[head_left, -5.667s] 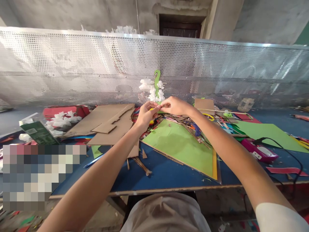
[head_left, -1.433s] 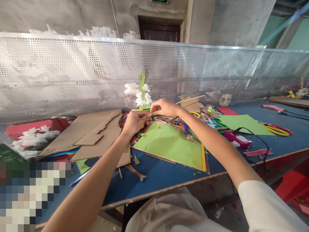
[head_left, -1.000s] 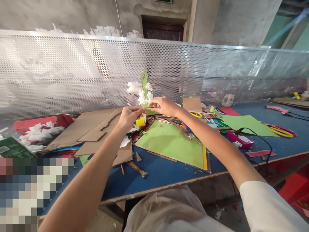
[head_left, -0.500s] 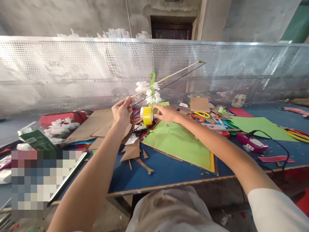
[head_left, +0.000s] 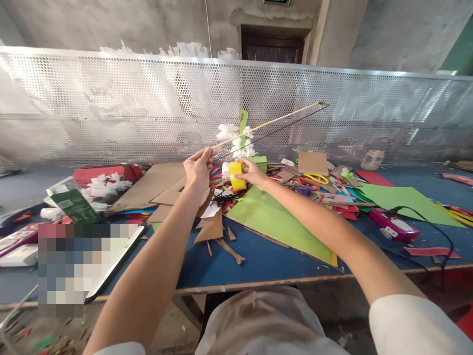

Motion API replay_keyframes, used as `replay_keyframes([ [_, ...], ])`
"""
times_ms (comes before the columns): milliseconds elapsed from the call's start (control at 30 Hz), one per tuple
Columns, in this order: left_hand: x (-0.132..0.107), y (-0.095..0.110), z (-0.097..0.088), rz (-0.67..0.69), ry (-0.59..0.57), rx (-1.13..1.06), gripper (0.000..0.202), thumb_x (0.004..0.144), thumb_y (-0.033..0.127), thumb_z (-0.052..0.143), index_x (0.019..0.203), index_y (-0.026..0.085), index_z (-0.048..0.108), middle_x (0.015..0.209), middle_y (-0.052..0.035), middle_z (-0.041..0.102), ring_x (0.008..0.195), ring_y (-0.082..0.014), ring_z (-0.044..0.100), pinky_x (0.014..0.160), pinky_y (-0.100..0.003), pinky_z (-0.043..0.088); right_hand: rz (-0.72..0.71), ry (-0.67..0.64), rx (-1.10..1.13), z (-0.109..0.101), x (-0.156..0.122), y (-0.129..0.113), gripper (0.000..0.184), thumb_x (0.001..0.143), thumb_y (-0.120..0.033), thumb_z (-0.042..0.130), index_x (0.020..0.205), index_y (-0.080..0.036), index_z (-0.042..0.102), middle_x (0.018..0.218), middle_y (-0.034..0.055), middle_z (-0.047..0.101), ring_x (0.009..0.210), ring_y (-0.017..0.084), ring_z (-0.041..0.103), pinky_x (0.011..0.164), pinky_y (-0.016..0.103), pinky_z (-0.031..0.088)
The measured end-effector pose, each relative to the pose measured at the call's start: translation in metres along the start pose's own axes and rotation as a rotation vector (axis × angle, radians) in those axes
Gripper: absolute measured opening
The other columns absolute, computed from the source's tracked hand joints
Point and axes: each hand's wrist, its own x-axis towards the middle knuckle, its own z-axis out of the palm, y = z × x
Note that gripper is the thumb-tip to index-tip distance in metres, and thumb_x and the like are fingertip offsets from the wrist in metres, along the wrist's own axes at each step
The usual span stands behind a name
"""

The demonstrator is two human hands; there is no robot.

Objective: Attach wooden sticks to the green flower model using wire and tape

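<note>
My left hand (head_left: 199, 166) pinches the near end of a long thin pale stick (head_left: 284, 114), which slants up to the right. From the stick's far tip a dark string (head_left: 281, 129) runs back toward the same hand. A roll of yellow tape (head_left: 236, 176) is gripped by my right hand (head_left: 251, 173), thumb and fingers closed on its right side. Below it lies a sheet of green paper (head_left: 273, 217) with a yellow edge. Behind the roll stands a green curled cutout (head_left: 243, 125) with white tufts (head_left: 227, 132) around it.
Cardboard pieces (head_left: 138, 190) cover the left of the blue table (head_left: 207, 271). To the right are scissors (head_left: 316, 178), green paper (head_left: 406, 199) and a purple power strip (head_left: 393, 225) with a black cord. A perforated metal screen (head_left: 148, 108) rises behind.
My right hand has closed on the yellow tape roll, which it was beside before. My left hand still holds the stick. The whole view has shifted slightly.
</note>
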Motion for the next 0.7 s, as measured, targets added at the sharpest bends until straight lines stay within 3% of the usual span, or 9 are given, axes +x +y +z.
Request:
replay_keyframes([
  [133, -0.002, 0.000, 0.003, -0.007, -0.021, -0.021, 0.017, 0.073, 0.025, 0.090, 0.074, 0.013, 0.078, 0.074, -0.0061, 0.073, 0.050, -0.0027, 0.047, 0.042, -0.013, 0.035, -0.123, -0.073, 0.021, -0.021, -0.048, -0.005, 0.074, 0.062, -0.026, 0.092, 0.128, -0.025, 0.059, 0.098, 0.0028, 0.076, 0.087, 0.020, 0.071, 0.069, 0.028, 0.058],
  [267, -0.010, -0.003, 0.012, -0.032, -0.057, 0.006, 0.022, 0.070, 0.028, 0.092, 0.071, 0.013, 0.077, 0.074, -0.0060, 0.073, 0.050, -0.0034, 0.046, 0.043, -0.015, 0.037, -0.144, -0.033, 0.006, -0.033, -0.089, -0.008, 0.058, 0.066, -0.033, 0.091, 0.115, -0.025, 0.060, 0.103, 0.0039, 0.076, 0.083, 0.019, 0.070, 0.066, 0.027, 0.056],
  [400, -0.023, -0.011, 0.020, -0.047, -0.105, 0.070, 0.026, 0.067, 0.033, 0.093, 0.074, 0.013, 0.078, 0.074, -0.0070, 0.074, 0.052, -0.0044, 0.048, 0.043, -0.016, 0.035, -0.152, -0.027, 0.049, -0.038, -0.103, -0.005, 0.055, 0.067, -0.037, 0.091, 0.110, -0.026, 0.058, 0.106, 0.0040, 0.073, 0.088, 0.020, 0.071, 0.069, 0.028, 0.057],
  [567, -0.032, -0.016, 0.026, -0.047, -0.151, 0.100, 0.029, 0.067, 0.036, 0.092, 0.076, 0.012, 0.079, 0.073, -0.0073, 0.074, 0.051, -0.0043, 0.047, 0.045, -0.018, 0.034, -0.212, -0.094, -0.116, -0.043, -0.108, -0.002, 0.036, 0.080, -0.041, 0.084, 0.098, -0.024, 0.056, 0.085, -0.0017, 0.064, 0.075, 0.015, 0.064, 0.065, 0.025, 0.051],
  [633, -0.031, -0.015, 0.027, -0.044, -0.152, 0.088, 0.029, 0.066, 0.036, 0.092, 0.076, 0.012, 0.079, 0.074, -0.0079, 0.074, 0.051, -0.0042, 0.048, 0.045, -0.017, 0.035, -0.220, -0.110, -0.134, -0.044, -0.111, -0.004, 0.040, 0.082, -0.040, 0.083, 0.107, -0.026, 0.055, 0.087, -0.0016, 0.065, 0.077, 0.016, 0.065, 0.065, 0.026, 0.053],
  [700, -0.030, -0.013, 0.027, -0.037, -0.144, 0.072, 0.029, 0.067, 0.036, 0.093, 0.076, 0.013, 0.079, 0.075, -0.0079, 0.075, 0.051, -0.0041, 0.048, 0.045, -0.017, 0.035, -0.188, -0.141, -0.102, -0.044, -0.114, -0.009, 0.061, 0.080, -0.038, 0.085, 0.129, -0.029, 0.050, 0.097, 0.0010, 0.069, 0.087, 0.020, 0.069, 0.071, 0.030, 0.057],
])
